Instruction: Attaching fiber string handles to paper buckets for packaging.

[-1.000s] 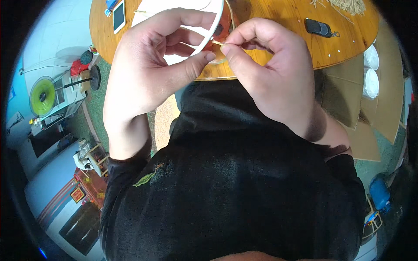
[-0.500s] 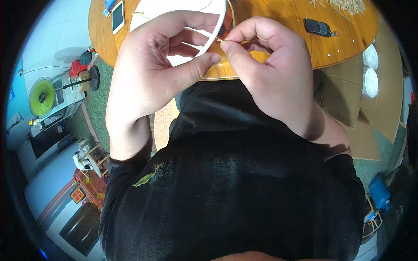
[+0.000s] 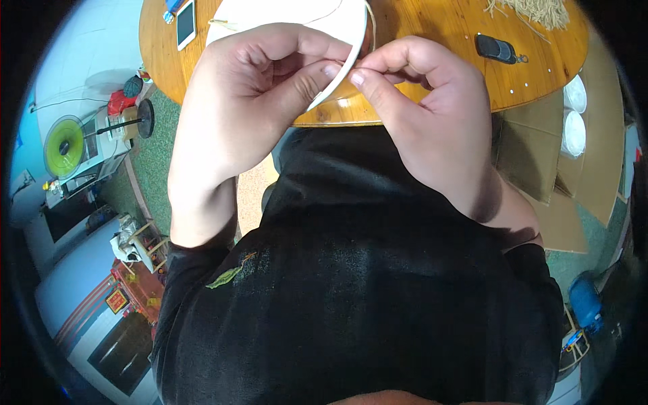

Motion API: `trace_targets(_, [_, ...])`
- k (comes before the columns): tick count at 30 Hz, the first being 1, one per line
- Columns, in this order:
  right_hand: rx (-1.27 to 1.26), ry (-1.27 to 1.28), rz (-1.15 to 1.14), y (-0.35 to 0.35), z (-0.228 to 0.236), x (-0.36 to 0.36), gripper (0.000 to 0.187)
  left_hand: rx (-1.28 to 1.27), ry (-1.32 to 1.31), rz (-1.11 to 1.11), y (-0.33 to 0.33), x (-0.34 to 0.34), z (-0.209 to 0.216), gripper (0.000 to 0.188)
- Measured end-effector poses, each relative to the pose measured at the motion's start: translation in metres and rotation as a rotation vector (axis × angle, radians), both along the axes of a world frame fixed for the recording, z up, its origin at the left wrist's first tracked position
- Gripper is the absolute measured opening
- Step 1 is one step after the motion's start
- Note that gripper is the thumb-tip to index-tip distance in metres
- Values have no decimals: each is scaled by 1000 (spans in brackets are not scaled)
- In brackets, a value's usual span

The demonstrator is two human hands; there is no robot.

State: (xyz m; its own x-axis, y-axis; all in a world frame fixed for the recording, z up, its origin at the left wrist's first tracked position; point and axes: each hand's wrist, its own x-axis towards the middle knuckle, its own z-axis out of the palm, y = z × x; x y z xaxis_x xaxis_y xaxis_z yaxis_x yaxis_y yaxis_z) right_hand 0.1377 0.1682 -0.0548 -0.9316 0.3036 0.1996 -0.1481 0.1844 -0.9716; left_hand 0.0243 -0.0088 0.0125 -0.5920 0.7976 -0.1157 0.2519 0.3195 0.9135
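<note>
A white round panel (image 3: 283,10) with a thick rim stands tilted over the table's near edge. My left hand (image 3: 260,94) is closed on it, thumb pressed near the rim and fingers curled against the same side. Just across the rim, my right hand (image 3: 435,101) pinches thumb and forefinger together at the panel's edge. A thin beige cord (image 3: 372,27) runs down behind the rim toward that pinch; the piece between the fingertips is mostly hidden. Another cord end (image 3: 223,25) lies at the panel's left side.
On the round wooden table (image 3: 432,17) lie a white phone (image 3: 185,25) at the left, a black key fob (image 3: 496,48) at the right and a bundle of beige cords (image 3: 540,12) behind it. Flattened cardboard (image 3: 530,148) and white bowls (image 3: 574,131) are off the right edge.
My left thumb has come up against the panel near its rim. The rim has shifted slightly right and appears turned. My right hand moved a little right, still pinching.
</note>
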Motion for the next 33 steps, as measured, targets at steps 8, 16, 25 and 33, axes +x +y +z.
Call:
trace_targets(8, [-139,97,67,3,-13,-2,11,-118,99,127,8,16,-7,13])
trace_targets(16, [-337,511,148,7,-27,-13,15,-40,64,17,6,17,-4,10])
trace_targets(25, [-480,383,109,4,-24,-9,26,76,147,130,7,18,-14,5])
trace_targets(33, [-280,359,134,6,-9,-7,28,223,469,86,8,16,-22,3])
